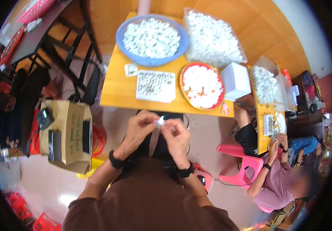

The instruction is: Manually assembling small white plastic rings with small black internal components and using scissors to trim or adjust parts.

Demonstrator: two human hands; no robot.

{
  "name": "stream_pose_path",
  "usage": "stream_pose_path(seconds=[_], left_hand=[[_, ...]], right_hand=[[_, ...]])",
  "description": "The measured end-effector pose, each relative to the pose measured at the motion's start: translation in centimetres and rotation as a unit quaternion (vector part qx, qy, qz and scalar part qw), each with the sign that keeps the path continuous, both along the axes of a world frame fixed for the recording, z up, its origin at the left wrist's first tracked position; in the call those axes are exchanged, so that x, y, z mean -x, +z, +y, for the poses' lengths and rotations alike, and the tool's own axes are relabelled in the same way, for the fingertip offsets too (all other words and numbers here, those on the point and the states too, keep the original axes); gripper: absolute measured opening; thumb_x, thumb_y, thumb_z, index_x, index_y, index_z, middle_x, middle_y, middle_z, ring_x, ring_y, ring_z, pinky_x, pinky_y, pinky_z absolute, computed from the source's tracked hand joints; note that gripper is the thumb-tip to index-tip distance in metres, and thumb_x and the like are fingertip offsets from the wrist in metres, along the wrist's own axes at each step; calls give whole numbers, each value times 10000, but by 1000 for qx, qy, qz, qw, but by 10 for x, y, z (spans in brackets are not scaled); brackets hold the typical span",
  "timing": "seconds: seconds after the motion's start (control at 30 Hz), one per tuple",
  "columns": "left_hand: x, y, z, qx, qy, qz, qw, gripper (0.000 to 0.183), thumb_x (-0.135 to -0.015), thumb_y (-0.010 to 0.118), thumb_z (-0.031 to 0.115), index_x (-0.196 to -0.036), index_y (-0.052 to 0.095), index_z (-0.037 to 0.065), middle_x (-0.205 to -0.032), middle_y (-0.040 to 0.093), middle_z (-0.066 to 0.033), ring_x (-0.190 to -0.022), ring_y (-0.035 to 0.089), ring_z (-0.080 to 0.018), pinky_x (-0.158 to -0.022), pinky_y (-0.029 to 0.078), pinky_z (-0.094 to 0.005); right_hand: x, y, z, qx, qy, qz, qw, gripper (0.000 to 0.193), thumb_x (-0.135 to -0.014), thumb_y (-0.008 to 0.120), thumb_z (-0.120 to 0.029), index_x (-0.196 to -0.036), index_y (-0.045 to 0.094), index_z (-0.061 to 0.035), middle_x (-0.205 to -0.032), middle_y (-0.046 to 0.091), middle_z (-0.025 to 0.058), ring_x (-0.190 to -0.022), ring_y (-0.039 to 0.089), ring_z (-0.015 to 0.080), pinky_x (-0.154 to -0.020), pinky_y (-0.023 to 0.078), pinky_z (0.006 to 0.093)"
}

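Just off the table's front edge, above my lap, my left hand (138,130) and my right hand (177,139) meet at the fingertips. Between them is a small white piece (160,121), pinched by both hands; its exact kind is too small and blurred to make out. Nearest on the table are a white tray (166,98) covered with small dark parts and a red round tray (183,86) heaped with small white pieces. Fingers partly cover the held piece.
A blue basket (152,61) and a clear bag (212,38), both full of white pieces, stand at the back. A white box (236,81) and pink scissors (225,109) lie right. Left is a cardboard carton (71,131). A person (275,181) works at the right table.
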State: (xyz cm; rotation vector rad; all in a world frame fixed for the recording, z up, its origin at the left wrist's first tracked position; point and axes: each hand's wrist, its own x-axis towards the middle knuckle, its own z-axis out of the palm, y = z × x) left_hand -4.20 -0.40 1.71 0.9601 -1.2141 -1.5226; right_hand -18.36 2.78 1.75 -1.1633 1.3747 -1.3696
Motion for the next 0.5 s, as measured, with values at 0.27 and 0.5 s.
stream_pose_path(seconds=[0.27,0.5], left_hand=[[2,0,-4,-86,49,126,987,152,-771,579,-91,-895,630,-21,-895,607,-70,-800,601,-135,-714,492,-248],[0,-8,-14,-82,62,155,983,159,-762,557,-114,-864,632,-19,-855,588,-64,-747,583,-130,-678,482,-236]], right_hand=[[-9,5,-9,56,-2,17,998,72,-781,640,51,-841,613,22,-760,564,33,-653,569,58,-548,439,182],[-11,7,-20,82,7,62,995,89,-765,649,55,-839,616,17,-765,590,67,-673,625,106,-587,488,208]])
